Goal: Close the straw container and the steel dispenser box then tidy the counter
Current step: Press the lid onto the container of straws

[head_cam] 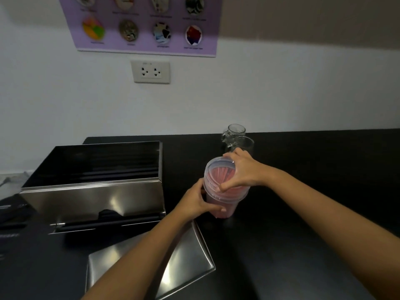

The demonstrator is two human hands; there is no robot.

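Note:
A clear plastic straw container (225,207) full of pink straws stands on the black counter (313,180). My left hand (200,199) grips its side. My right hand (241,169) holds the clear round lid (216,169), tilted on the container's mouth. To the left stands the steel dispenser box (95,191), open, with dark straws inside. Its flat steel lid (184,260) lies on the counter near me, partly under my left forearm.
Two glass jars (237,135) stand just behind the container near the wall. A wall socket (150,71) and a purple poster (147,24) hang above. Dark items (13,215) lie at the counter's left edge.

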